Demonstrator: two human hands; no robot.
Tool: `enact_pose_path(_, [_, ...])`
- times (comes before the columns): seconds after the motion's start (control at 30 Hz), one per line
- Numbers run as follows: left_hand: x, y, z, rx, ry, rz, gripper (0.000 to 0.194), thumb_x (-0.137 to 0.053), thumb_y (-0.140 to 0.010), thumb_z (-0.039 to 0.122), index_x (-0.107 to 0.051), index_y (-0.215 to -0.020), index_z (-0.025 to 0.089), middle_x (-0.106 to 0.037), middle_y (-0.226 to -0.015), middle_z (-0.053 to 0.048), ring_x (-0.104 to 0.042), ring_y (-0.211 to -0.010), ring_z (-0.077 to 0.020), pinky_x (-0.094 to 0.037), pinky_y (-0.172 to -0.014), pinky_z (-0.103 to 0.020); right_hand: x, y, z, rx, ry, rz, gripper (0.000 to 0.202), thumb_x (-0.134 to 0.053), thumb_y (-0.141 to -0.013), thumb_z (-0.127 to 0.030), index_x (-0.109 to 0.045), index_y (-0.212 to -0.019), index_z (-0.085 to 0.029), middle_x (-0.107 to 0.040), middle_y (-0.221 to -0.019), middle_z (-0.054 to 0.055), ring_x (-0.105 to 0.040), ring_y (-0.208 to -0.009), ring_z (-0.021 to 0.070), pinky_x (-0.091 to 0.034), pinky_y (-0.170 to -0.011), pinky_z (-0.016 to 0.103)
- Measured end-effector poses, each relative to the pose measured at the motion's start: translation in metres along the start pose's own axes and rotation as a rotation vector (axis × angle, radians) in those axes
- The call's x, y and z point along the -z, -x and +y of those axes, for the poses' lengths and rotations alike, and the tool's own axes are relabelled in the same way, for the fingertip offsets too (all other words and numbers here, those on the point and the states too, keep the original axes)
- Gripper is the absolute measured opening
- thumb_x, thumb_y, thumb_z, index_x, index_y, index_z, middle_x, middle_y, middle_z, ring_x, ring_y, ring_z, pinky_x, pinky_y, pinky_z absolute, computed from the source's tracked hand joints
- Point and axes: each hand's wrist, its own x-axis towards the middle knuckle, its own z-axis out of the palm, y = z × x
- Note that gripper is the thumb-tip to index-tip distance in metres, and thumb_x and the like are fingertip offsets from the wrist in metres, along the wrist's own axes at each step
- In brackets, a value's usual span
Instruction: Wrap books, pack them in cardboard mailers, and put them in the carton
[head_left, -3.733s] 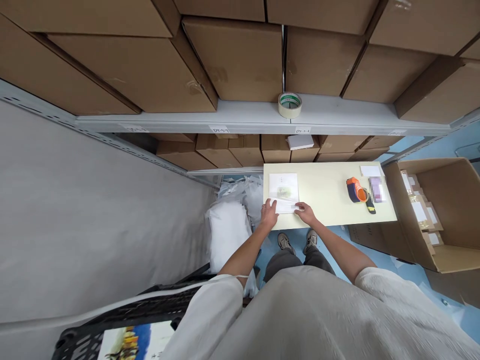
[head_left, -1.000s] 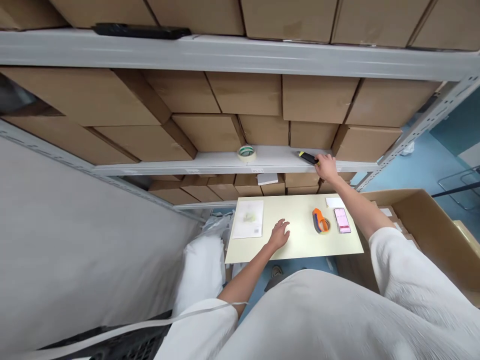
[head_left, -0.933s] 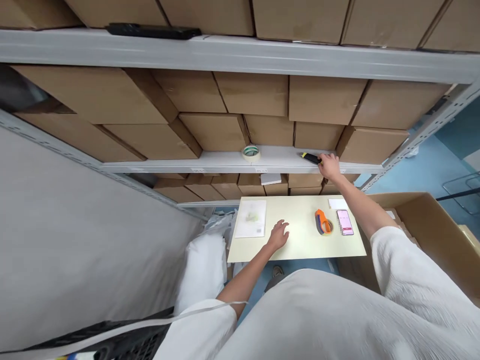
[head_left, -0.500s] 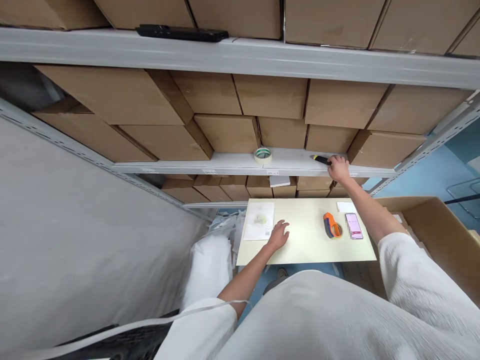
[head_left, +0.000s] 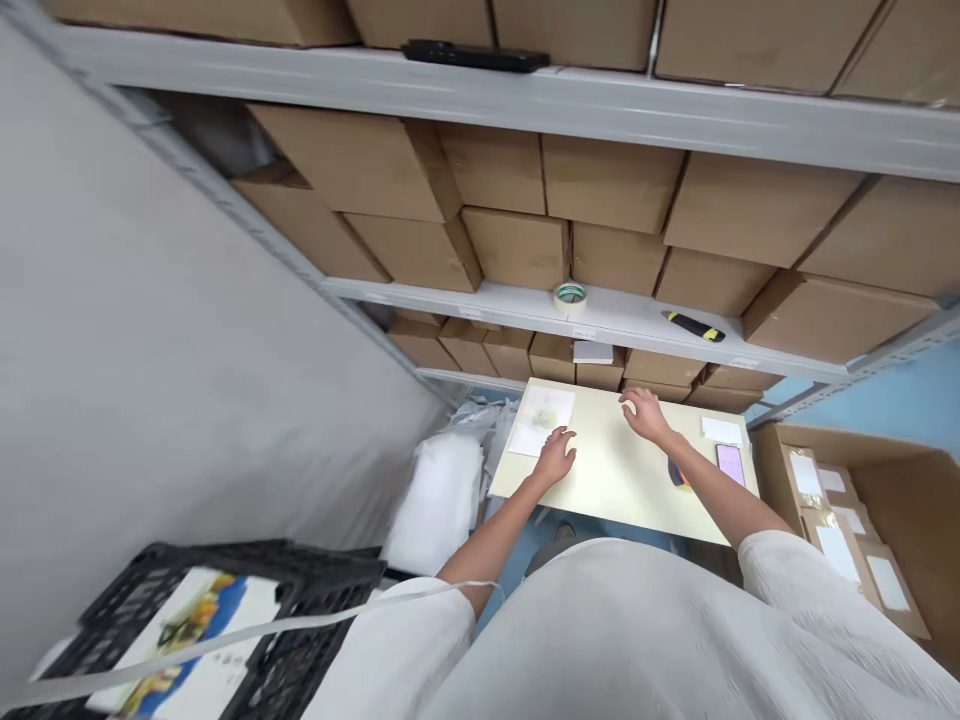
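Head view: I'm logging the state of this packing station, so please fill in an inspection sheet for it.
Surface: pale yellow table, mostly bare in the middle.
Job's things: flat clear packet at the table's far left corner.
Clutter: phone, white card, orange tape dispenser partly hidden by the right forearm.
Grippers: left hand open, beside the packet's near edge; right hand open, empty, above the table.
Cables: nothing seen.
Surroundings: shelf with tape roll and yellow-black cutter, cardboard boxes, black crate, open carton.
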Motion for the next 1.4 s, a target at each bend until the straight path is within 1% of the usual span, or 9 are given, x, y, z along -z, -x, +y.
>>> enact_pose_path(0.13, [-0.003,0.036,-0.005,0.131,0.032,0.138,0.046,-0.06,-0.095,0.016,-0.066,-0.14,0.02,-0.056,-0.157,-0.017,-0.051,-0.152,-0.0311,-0.043,-0.126,-0.052,-0.032,0.001,-0.012,0.1,-0.121,-0.091,0.027,-0.051,-0.096,-0.022,-0.072,-0.111,-0.024,-0.073,-0.132,0.012,-0.061,-0.121,0.0321,-0.044,-0.103,0.048])
enact_pose_path(0.3, [-0.023,0.103,-0.007,0.309,0.064,0.245,0.048,-0.06,-0.094,0.018,-0.065,-0.141,0.023,-0.057,-0.158,-0.015,-0.051,-0.151,-0.0303,-0.043,-0.126,-0.053,-0.066,0.007,-0.035,0.226,-0.182,-0.229,0.027,-0.05,-0.097,-0.025,-0.073,-0.111,-0.026,-0.073,-0.13,0.011,-0.062,-0.121,0.0328,-0.044,-0.102,0.048])
enact_pose_path(0.4, [-0.032,0.146,-0.008,0.383,0.078,0.328,0.048,-0.06,-0.094,0.018,-0.064,-0.142,0.022,-0.055,-0.159,-0.015,-0.05,-0.152,-0.0303,-0.041,-0.128,-0.053,-0.088,0.013,-0.058,0.31,-0.201,-0.321,0.027,-0.05,-0.096,-0.024,-0.073,-0.111,-0.025,-0.073,-0.132,0.011,-0.062,-0.122,0.0329,-0.044,-0.103,0.048])
enact_pose_path(0.53, [-0.034,0.204,-0.012,0.472,0.092,0.447,0.05,-0.061,-0.094,0.018,-0.063,-0.143,0.021,-0.055,-0.159,-0.015,-0.05,-0.152,-0.0319,-0.04,-0.129,-0.054,-0.117,0.022,-0.105,0.443,-0.224,-0.401,0.026,-0.051,-0.096,-0.024,-0.073,-0.111,-0.025,-0.073,-0.131,0.011,-0.062,-0.121,0.0324,-0.045,-0.103,0.047])
enact_pose_path(0.7, [-0.024,0.277,-0.017,0.581,0.112,0.622,0.053,-0.059,-0.096,0.019,-0.06,-0.149,0.022,-0.054,-0.16,-0.015,-0.049,-0.153,-0.0308,-0.04,-0.13,-0.053,-0.146,0.042,-0.181,0.642,-0.24,-0.488,0.025,-0.052,-0.096,-0.023,-0.072,-0.11,-0.026,-0.074,-0.128,0.01,-0.062,-0.121,0.0317,-0.045,-0.103,0.046])
enact_pose_path(0.87, [-0.006,0.359,-0.028,0.674,0.117,0.801,0.056,-0.06,-0.096,0.018,-0.057,-0.152,0.023,-0.053,-0.16,-0.015,-0.049,-0.152,-0.0303,-0.04,-0.129,-0.052,-0.178,0.079,-0.275,0.828,-0.258,-0.559,0.025,-0.054,-0.094,-0.022,-0.073,-0.11,-0.025,-0.073,-0.13,0.011,-0.062,-0.121,0.0318,-0.046,-0.103,0.045])
enact_pose_path(1.07, [0.011,0.484,-0.051,0.725,0.101,0.964,0.056,-0.059,-0.097,0.016,-0.057,-0.152,0.023,-0.051,-0.161,-0.013,-0.047,-0.154,-0.0279,-0.039,-0.13,-0.047,-0.22,0.159,-0.398,0.993,-0.321,-0.614,0.026,-0.053,-0.095,-0.021,-0.072,-0.112,-0.026,-0.073,-0.129,0.01,-0.062,-0.122,0.0303,-0.046,-0.104,0.044])
enact_pose_path(1.23, [0.024,0.59,-0.075,0.773,0.087,1.035,0.058,-0.06,-0.096,0.016,-0.057,-0.153,0.024,-0.052,-0.16,-0.013,-0.048,-0.153,-0.0284,-0.039,-0.131,-0.049,-0.249,0.229,-0.493,1.073,-0.34,-0.63,0.025,-0.054,-0.095,-0.022,-0.072,-0.111,-0.026,-0.072,-0.131,0.01,-0.062,-0.123,0.03,-0.047,-0.105,0.044])
enact_pose_path(1.4, [0.043,0.662,-0.094,0.787,0.087,1.091,0.057,-0.058,-0.097,0.015,-0.057,-0.153,0.023,-0.05,-0.162,-0.013,-0.047,-0.154,-0.0283,-0.038,-0.132,-0.048,-0.261,0.274,-0.563,1.128,-0.337,-0.627,0.025,-0.053,-0.096,-0.021,-0.073,-0.111,-0.026,-0.073,-0.131,0.011,-0.062,-0.124,0.0305,-0.047,-0.105,0.045])
